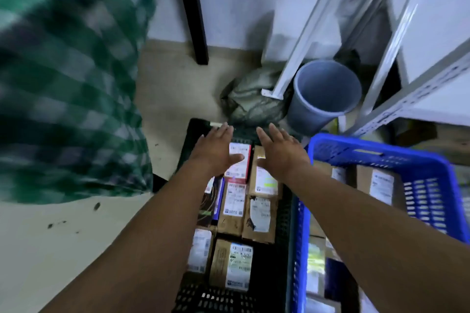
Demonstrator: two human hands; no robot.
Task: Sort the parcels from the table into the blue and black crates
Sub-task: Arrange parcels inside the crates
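A black crate [216, 297] stands on the floor below me, packed with several labelled cardboard parcels. Both my hands reach over its far end with fingers straight and spread, holding nothing. My left hand [216, 150] hovers above a red-edged white parcel [239, 168]. My right hand [281, 152] hovers above a brown parcel with a white label [265, 183]. To the right stands the blue crate [381, 154], which also holds brown parcels [379, 185]. Whether my palms touch the parcels is unclear.
A green checked cloth [68, 84] hangs at the left, blurred, over a black table leg [195, 20]. Behind the crates lie a grey-green sack [251, 101], a grey bin [323, 94] and white metal shelf posts [305, 33]. Bare floor lies at lower left.
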